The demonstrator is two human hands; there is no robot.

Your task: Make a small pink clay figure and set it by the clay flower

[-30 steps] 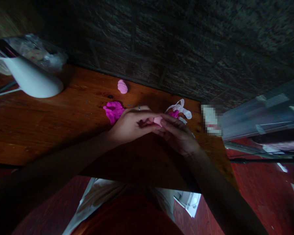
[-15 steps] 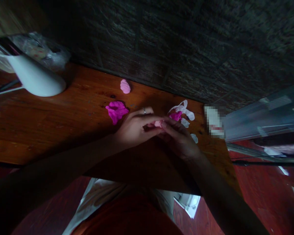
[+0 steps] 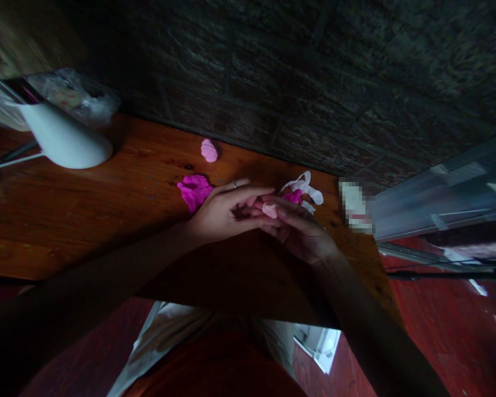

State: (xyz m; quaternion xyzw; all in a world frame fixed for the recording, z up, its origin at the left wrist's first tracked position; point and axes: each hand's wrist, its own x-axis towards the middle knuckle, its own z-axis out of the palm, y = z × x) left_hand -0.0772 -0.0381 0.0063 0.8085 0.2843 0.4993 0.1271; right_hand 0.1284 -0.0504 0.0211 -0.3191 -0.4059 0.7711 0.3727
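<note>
My left hand (image 3: 221, 212) and my right hand (image 3: 300, 231) meet over the middle of a wooden table (image 3: 86, 209). Between their fingertips sits a small pale pink lump (image 3: 269, 209) that looks like soft clay. Both hands pinch it with the fingers pressed together. A ring shows on a left finger. A crumpled magenta piece (image 3: 194, 190) lies just beyond my left hand. Past my right hand lie a magenta scrap (image 3: 293, 196) and white scraps (image 3: 308, 187). A second pale pink lump (image 3: 209, 150) rests near the wall.
A white lamp base (image 3: 64, 144) stands at the back left beside a clear plastic bag (image 3: 72, 96). A dark stone-pattern wall (image 3: 314, 82) backs the table. A glass-like panel (image 3: 438, 193) lies at the right. The table's front edge is close to my body.
My hands have stayed together on the pale pink lump, with the fingers shifting slightly around it. The view has moved a little.
</note>
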